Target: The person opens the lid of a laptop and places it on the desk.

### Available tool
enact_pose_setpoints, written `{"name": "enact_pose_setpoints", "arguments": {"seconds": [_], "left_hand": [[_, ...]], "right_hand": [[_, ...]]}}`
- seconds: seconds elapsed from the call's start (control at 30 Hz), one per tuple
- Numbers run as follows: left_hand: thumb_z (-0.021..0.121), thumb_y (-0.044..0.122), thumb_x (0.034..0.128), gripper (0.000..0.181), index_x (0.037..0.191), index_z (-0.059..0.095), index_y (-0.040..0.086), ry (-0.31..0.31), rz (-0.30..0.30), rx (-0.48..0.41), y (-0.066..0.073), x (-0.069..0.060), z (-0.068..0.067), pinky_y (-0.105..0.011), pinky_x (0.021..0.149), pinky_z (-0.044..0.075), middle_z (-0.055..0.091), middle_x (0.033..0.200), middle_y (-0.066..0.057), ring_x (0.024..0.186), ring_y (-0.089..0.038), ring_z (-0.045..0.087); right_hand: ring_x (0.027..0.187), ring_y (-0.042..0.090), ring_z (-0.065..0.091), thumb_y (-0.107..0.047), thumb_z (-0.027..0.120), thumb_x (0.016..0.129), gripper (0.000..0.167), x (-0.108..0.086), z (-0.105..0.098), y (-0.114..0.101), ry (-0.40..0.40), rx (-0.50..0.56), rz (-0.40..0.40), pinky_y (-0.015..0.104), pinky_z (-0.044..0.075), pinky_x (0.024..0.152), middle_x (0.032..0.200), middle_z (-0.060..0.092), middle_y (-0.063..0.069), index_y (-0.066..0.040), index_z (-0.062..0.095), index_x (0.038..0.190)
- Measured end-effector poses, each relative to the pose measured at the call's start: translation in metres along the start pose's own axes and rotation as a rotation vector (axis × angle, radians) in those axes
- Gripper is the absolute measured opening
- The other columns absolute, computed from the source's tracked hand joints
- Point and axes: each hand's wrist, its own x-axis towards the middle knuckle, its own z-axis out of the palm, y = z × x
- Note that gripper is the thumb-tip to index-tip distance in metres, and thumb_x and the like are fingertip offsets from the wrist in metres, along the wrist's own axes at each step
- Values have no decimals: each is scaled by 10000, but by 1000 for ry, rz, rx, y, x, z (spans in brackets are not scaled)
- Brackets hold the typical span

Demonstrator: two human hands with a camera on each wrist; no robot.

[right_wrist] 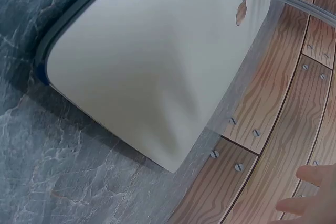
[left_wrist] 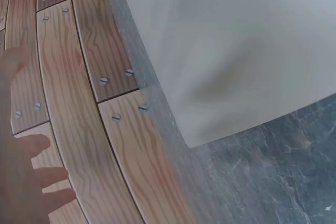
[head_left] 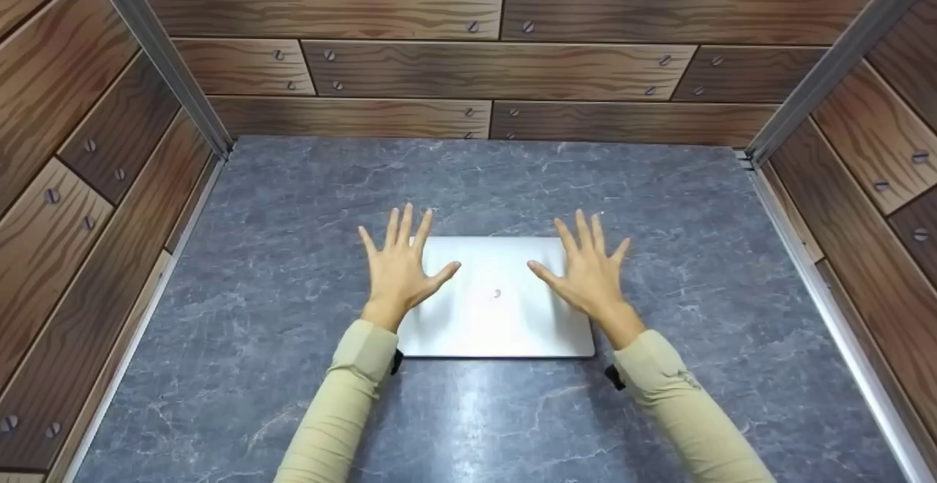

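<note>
A closed silver laptop with a small logo at the middle of its lid lies flat on the dark marbled tabletop. Over its left part is my left hand, fingers spread and straight, thumb pointing inward. My right hand mirrors it over the right part, also spread. Neither holds anything. In the left wrist view the left hand appears at the left edge, apart from the laptop. The right wrist view shows fingers of the right hand at the lower right, apart from the laptop.
The marbled tabletop extends around the laptop. Wood-patterned panels stand behind it and at both sides, with metal rails along the table's side edges and metal posts at the back corners.
</note>
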Motion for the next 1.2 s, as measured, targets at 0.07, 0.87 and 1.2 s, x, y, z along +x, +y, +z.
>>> {"name": "enact_pose_setpoints", "arguments": {"seconds": [0.07,0.87,1.2], "left_hand": [[433,778,828,916,1555,175,283,-9,10,7,-1,-1,0,-714,1176,71,219,1629,-82,1522,-294,205],[553,530,906,643,1407,497,130,87,81,12,-7,-25,16,-544,1103,407,575,1393,-95,1279,-280,551],[581,523,889,651,1387,515,109,42,73,-4,-13,-35,21,-511,1024,470,583,1381,-103,1271,-276,556]], "right_hand": [[1512,412,120,-690,496,856,877,-2,1,-1,-3,16,-10,783,57,1115,1631,147,165,-204,244,1542],[1365,387,443,-462,627,891,677,-21,18,-5,12,81,-194,639,320,1128,1462,468,211,-44,474,1402],[1354,392,461,-437,647,882,652,-30,29,-3,-51,47,-243,664,312,1119,1446,486,219,-25,508,1367]]}}
